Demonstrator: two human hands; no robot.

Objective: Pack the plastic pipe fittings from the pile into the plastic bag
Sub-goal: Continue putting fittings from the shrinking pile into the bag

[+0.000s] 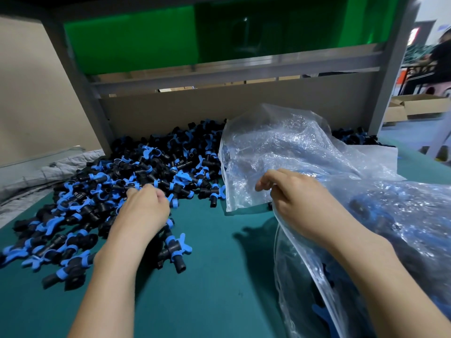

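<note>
A big pile of black pipe fittings with blue handles (127, 181) spreads over the left half of the green table (207, 284). My left hand (144, 211) lies on the pile's near edge, fingers curled down into the fittings and closed around some of them. My right hand (295, 203) pinches the rim of a clear plastic bag (292, 154), holding its mouth up toward the pile. The bag sags to the right, with dark and blue fittings showing through its lower part (380, 230).
A cardboard sheet (231, 111) and a grey metal frame (80, 89) wall off the back of the table. A grey cloth (36, 176) lies at the left edge. Loose fittings (175, 250) sit near my left wrist. Cardboard boxes (415, 106) and a person stand far right.
</note>
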